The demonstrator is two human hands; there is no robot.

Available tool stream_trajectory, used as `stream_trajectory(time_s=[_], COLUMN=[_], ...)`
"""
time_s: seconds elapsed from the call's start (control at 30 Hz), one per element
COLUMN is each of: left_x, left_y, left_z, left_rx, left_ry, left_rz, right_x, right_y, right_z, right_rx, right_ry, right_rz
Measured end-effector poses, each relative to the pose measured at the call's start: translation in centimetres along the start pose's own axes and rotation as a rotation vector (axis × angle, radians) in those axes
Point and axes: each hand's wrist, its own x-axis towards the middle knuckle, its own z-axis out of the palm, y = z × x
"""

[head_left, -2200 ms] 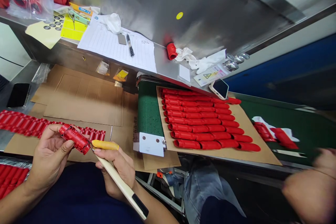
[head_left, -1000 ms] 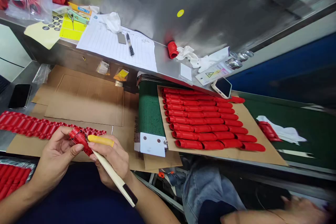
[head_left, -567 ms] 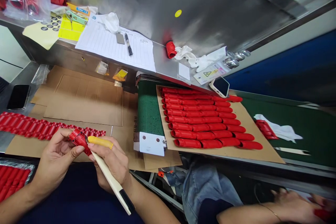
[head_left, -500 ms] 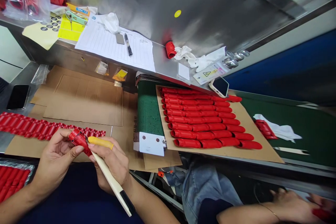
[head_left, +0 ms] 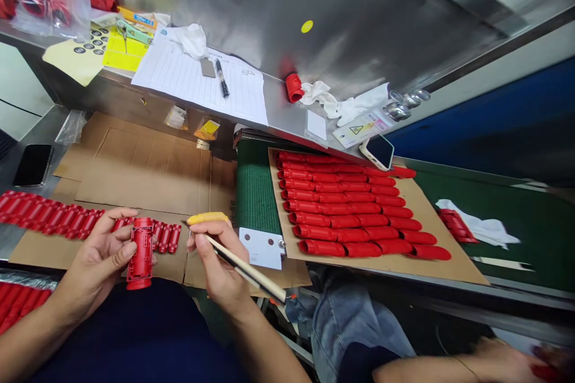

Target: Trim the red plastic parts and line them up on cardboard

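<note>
Upright between the fingers of my left hand [head_left: 101,257] is a red plastic part [head_left: 141,254], its recessed, detailed face turned toward me. My right hand [head_left: 224,266] grips a cream-coloured tool [head_left: 247,269] with a dark section, slanting down to the right. A yellow cover [head_left: 207,217] sits on one finger of that hand. The two hands are apart. Behind my left hand, a row of similar red parts [head_left: 58,218] lies on cardboard [head_left: 144,161].
Rows of red sleeves [head_left: 350,206] lie on a cardboard sheet over the green belt [head_left: 256,185]. A shelf holds papers [head_left: 197,78], a marker [head_left: 221,78] and a phone [head_left: 378,151]. Another phone [head_left: 33,165] lies left. Another person's forearm [head_left: 431,369] is lower right.
My right hand has moved right, away from the red part, with the tool. My left hand has turned the part upright and lowered it slightly.
</note>
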Motion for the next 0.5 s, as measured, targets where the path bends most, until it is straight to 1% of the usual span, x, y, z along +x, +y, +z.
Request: stream_trajectory(time_s=[0.03,0.07,0.13,0.17,0.2,0.23,0.27,0.3,0.33,0.37,0.43,0.47,0.5], left_x=[0.0,0.0,-0.2,-0.3,-0.5,-0.7,-0.8,-0.9,-0.9,-0.9,-0.7,-0.6,-0.5], left_y=[0.3,0.5,0.7,0.7,0.7,0.6,0.5,0.4,0.3,0.3,0.3,0.2,0.2], left_z=[0.0,-0.1,-0.2,-0.3,-0.3,-0.3,-0.3,-0.2,-0.1,0.0,0.2,0.3,0.4], left_rx=[-0.012,-0.012,-0.010,-0.023,-0.033,-0.022,0.023,0.085,0.142,0.177,0.151,0.114,0.087], left_ry=[-0.026,-0.037,-0.045,-0.060,-0.073,-0.074,-0.061,-0.024,0.032,0.088,0.147,0.152,0.146], left_rz=[-0.084,-0.158,-0.266,-0.283,-0.265,-0.214,-0.141,-0.058,0.013,0.061,0.092,0.087,0.081], right_x=[0.4,0.8,1.4,1.5,1.5,1.3,1.1,0.9,0.6,0.3,-0.1,-0.3,-0.4], right_y=[0.0,0.0,0.1,0.2,0.3,0.3,0.3,0.2,0.1,-0.1,-0.5,-0.6,-0.6], right_z=[-0.1,0.0,0.5,0.8,1.0,1.2,1.3,1.2,1.1,0.9,0.5,0.3,0.2], right_rx=[0.046,0.104,0.230,0.283,0.319,0.327,0.294,0.224,0.130,0.025,-0.129,-0.153,-0.146], right_ry=[-0.045,-0.118,-0.270,-0.319,-0.347,-0.348,-0.335,-0.308,-0.269,-0.223,-0.141,-0.126,-0.125], right_rz=[0.105,0.217,0.444,0.542,0.614,0.648,0.627,0.538,0.391,0.207,-0.167,-0.301,-0.387])
